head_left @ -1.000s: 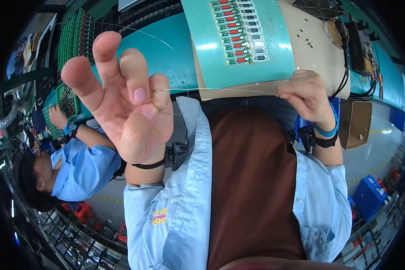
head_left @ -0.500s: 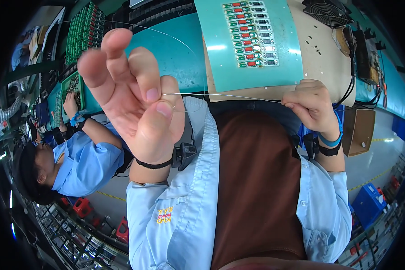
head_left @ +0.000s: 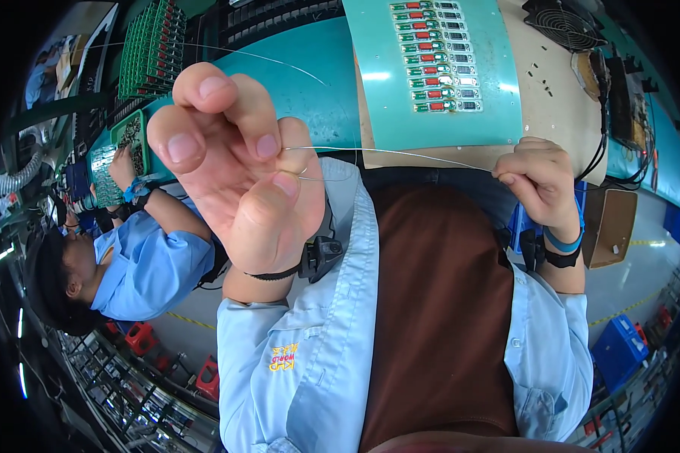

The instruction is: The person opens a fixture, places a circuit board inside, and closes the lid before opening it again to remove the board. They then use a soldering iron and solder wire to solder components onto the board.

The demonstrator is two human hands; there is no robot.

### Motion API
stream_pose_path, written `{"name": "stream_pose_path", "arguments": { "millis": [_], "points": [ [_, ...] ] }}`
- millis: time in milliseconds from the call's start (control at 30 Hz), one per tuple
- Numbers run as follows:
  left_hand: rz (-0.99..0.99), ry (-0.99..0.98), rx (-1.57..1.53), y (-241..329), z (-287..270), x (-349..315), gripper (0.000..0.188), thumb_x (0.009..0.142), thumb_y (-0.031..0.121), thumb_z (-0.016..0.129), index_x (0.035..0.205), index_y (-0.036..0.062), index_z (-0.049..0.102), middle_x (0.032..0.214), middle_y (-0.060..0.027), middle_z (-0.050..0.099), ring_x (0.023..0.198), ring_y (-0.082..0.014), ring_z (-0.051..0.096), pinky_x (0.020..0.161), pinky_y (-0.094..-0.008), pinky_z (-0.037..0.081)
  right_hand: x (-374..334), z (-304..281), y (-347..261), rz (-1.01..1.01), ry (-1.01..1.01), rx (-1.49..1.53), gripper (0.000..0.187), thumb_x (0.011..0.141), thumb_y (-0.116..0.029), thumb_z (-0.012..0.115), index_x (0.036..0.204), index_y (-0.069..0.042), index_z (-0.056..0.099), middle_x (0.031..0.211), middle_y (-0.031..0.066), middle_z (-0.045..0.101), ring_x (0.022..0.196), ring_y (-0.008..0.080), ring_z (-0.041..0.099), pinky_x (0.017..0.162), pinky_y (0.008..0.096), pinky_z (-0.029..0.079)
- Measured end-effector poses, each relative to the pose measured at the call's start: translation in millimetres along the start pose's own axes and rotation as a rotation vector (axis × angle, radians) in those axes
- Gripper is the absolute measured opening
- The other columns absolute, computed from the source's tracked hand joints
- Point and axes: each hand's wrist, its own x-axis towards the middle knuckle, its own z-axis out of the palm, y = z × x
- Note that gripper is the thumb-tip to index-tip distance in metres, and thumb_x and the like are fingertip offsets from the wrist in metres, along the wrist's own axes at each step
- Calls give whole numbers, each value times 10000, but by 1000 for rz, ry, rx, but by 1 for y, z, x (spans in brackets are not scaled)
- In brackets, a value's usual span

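Observation:
A thin silvery wire runs between my two hands, bowing slightly upward in front of my brown apron. My left hand is raised with its palm facing me. Its thumb presses toward the forefinger where the wire bends in a small loop, while the other fingers curl loosely, apart from the wire. At the right, my right hand pinches the wire's other stretch between thumb and curled fingers. Another strand trails from the left hand's grip and curves up toward the bench.
A light green sheet bears a column of small circuit boards with red parts. Further right are a round fan grille and black cables. A green rack stands far left, near a co-worker in blue. A brown bin sits lower right.
My left fingertips have spread a little from the wire, which now bows more. The right hand has shifted slightly right and down in view, as has the whole scene.

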Motion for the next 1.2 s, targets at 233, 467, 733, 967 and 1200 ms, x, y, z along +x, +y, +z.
{"name": "stream_pose_path", "arguments": {
  "millis": [233,467,733,967,1200],
  "points": [
    [-15,-15,-24,0,3,2,698,728,-215,497,1285,198,573,1431,-54,440,887,-144,419,644,-215,412,-2,1,2,14,3,-3,28,834,-27,704,858,-36,693,674,53,639,560,219,542,571,345,402],
    [-23,-34,-19,1,5,1,720,712,-231,470,1296,185,539,1407,-51,429,855,-137,400,639,-213,405,-4,1,2,20,13,11,24,843,-32,702,858,-25,684,676,60,631,564,215,544,573,346,400],
    [-49,-18,-31,3,9,-3,717,701,-241,460,1271,189,523,1371,-45,433,850,-133,405,633,-212,396,-8,-2,1,25,15,25,31,844,-40,693,844,-18,672,673,57,627,559,204,530,571,343,393],
    [-43,-41,-117,-1,10,-1,662,745,-204,491,1278,188,514,1345,-51,438,864,-135,414,653,-238,410,-12,-7,-4,72,20,61,33,852,-39,681,847,-8,670,684,59,633,575,194,544,572,335,407],
    [-261,-176,500,-2,13,2,481,828,-96,648,1260,98,568,1362,-125,525,830,-94,445,659,-208,420,-2,-13,-12,225,140,107,76,920,-46,660,864,3,673,710,65,642,617,171,587,573,278,441]
  ]
}}
